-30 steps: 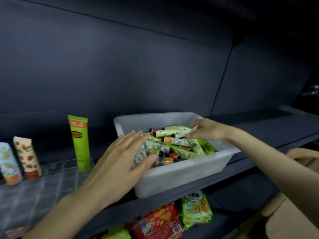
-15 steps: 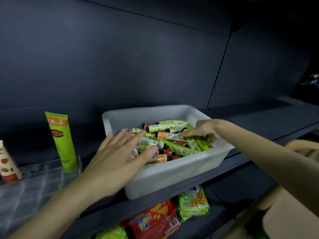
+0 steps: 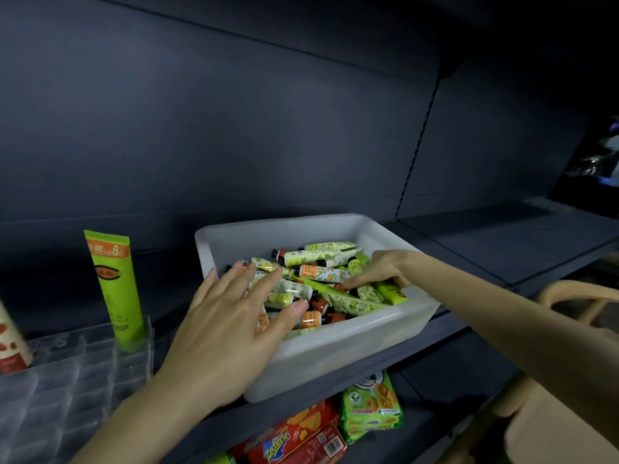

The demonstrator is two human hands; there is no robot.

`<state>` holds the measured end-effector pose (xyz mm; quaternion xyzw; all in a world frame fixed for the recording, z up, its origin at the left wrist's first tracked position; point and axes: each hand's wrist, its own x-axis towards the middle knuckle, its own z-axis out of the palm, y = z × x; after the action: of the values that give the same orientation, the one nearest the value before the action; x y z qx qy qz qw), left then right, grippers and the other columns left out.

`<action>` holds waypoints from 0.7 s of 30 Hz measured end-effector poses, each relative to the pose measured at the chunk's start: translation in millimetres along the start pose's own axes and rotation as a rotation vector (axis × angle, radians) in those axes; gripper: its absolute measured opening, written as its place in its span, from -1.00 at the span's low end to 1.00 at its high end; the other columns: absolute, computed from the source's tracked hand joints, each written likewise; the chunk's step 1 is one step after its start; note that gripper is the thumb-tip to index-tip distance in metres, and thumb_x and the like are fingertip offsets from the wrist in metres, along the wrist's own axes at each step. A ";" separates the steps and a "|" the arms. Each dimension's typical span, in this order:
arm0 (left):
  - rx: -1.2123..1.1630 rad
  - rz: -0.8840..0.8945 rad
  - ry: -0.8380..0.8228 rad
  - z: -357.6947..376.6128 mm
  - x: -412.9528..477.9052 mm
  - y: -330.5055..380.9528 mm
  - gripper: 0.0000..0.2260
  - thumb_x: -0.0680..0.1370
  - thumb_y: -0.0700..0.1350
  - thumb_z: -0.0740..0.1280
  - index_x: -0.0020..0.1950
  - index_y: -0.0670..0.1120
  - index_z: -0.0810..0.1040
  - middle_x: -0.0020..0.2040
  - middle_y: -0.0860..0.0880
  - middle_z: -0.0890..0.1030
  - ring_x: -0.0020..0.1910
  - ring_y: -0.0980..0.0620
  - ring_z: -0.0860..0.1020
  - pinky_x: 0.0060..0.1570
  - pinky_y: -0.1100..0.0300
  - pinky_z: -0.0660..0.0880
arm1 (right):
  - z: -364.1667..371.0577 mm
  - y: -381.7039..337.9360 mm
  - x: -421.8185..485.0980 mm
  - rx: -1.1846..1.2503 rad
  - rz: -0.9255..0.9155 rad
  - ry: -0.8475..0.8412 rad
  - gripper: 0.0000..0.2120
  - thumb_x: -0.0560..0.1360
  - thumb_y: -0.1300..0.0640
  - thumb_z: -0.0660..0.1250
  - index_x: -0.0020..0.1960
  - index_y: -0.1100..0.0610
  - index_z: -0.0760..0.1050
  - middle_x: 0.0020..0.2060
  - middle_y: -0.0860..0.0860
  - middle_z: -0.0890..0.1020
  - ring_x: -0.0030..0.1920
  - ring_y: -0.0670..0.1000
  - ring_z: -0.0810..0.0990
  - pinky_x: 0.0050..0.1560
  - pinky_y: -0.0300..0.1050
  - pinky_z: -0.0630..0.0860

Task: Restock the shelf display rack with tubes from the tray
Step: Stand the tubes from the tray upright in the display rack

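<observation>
On the dark grey shelf point(image 3: 502, 252), still rummaging in the white plastic tray point(image 3: 335, 360), not yet picking. Keeping the left hand point(image 3: 227, 316) flat on the near-left of the heap of small green, cream and orange printed tubes point(image 3: 318, 259), fingers point(image 3: 264, 279) straight and fanned, touching the top layer, gripping nothing; no different from a second ago. Big move on the other side: has slid the right hand point(image 3: 382, 271) off the cream tubes at the back of the heap and down into the front right of the tray, close by the rim. Now burrowing there with fingers point(image 3: 356, 282) bent down among the tubes, tips partly buried; cannot tell whether pinching one or merely sorting. Yet to lift anything clear.

Off to the left, only a tall lime-green tube point(image 3: 114, 286) standing upright in the clear plastic display rack point(image 3: 67, 373), plus a cream tube with red fruit print point(image 3: 8, 343) cut off by the frame edge; plenty of sockets unfilled. Has swung the view rightward too, sliding the rack toward the edge. Below the shelf, red biscuit packets point(image 3: 294, 437) and a green snack pack point(image 3: 370, 405), untouched.

Reads as selection still under way: steadying with the left, choosing with the right. Next, probably, closing on one tube, lifting it out, carrying it across left to an open socket.
</observation>
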<state>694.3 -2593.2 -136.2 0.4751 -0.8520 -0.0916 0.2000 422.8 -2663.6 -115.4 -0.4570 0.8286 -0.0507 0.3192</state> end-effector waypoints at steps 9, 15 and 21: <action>0.023 0.001 0.004 -0.7 1.5 2.1 0.01 0.12 0.53 -0.56 0.52 0.30 -0.06 0.58 0.17 -0.09 0.52 0.24 -0.22 0.43 0.23 -0.37 | -10.9 10.9 -2.8 0.256 0.056 -0.077 -0.20 0.26 -0.04 0.59 0.37 0.20 0.35 0.29 0.13 0.49 0.21 0.13 0.53 -0.02 -0.04 0.60; 0.023 0.007 0.021 0.2 1.6 1.2 -0.02 0.15 0.52 -0.56 0.52 0.29 -0.05 0.58 0.19 -0.07 0.53 0.23 -0.19 0.40 0.25 -0.38 | -13.3 9.0 -14.7 0.354 0.071 -0.185 -0.75 0.40 0.06 0.49 -0.03 0.15 0.52 -0.13 0.07 0.62 -0.18 0.02 0.60 -0.43 -0.20 0.54; 0.022 0.003 0.037 1.1 2.4 1.6 0.04 0.12 0.53 -0.58 0.53 0.28 0.01 0.58 0.17 -0.01 0.54 0.22 -0.14 0.45 0.20 -0.33 | -13.1 7.3 -17.4 0.337 0.069 -0.118 -0.62 0.38 0.07 0.51 0.10 0.22 0.51 0.09 0.05 0.57 -0.21 0.00 0.61 -0.46 -0.23 0.55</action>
<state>691.5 -2594.5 -136.1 0.4775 -0.8500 -0.0731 0.2104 416.6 -2648.4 -99.5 -0.3707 0.8033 -0.1509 0.4410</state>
